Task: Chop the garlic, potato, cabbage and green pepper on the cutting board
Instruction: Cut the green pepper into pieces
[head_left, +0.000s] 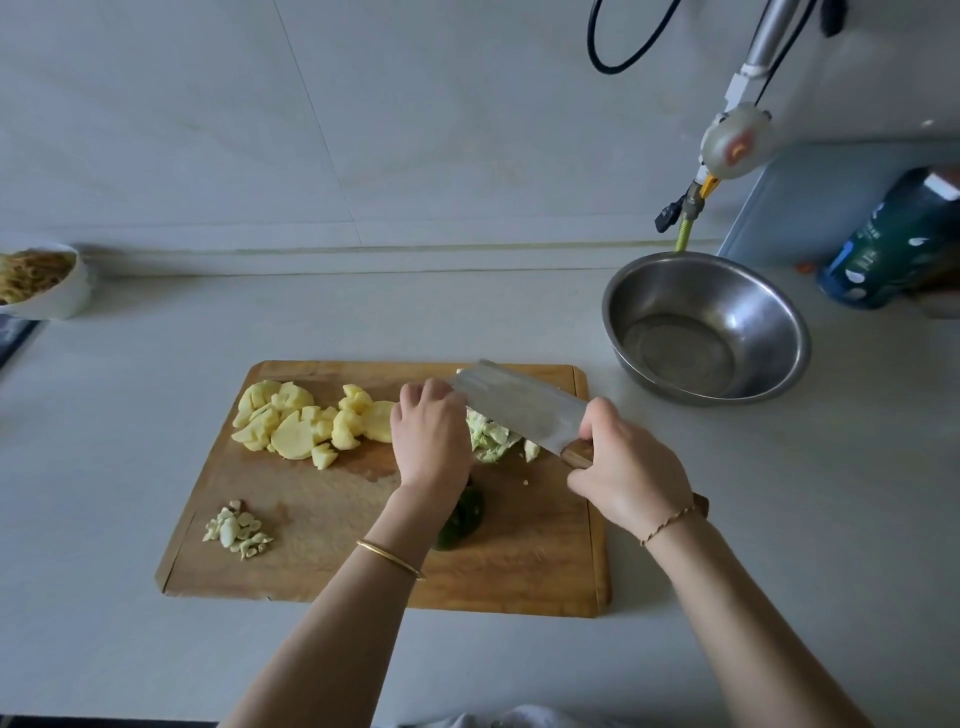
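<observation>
A wooden cutting board (322, 525) lies on the grey counter. Yellow potato chunks (306, 423) are heaped at its back left, and chopped garlic (236, 529) sits near its front left corner. My left hand (431, 434) presses curled fingers down on pale green cabbage (493, 441) at the board's back right. My right hand (626, 467) grips the wooden handle of a cleaver (519, 402), whose broad blade leans over the cabbage right beside my left fingers. A dark green pepper (462, 519) lies on the board, mostly hidden under my left wrist.
An empty steel bowl (706, 327) stands right of the board's far corner. A dark bottle (883, 249) is at the far right by a gas valve and hose (727, 150). A white dish of shredded food (44, 283) sits far left against the wall.
</observation>
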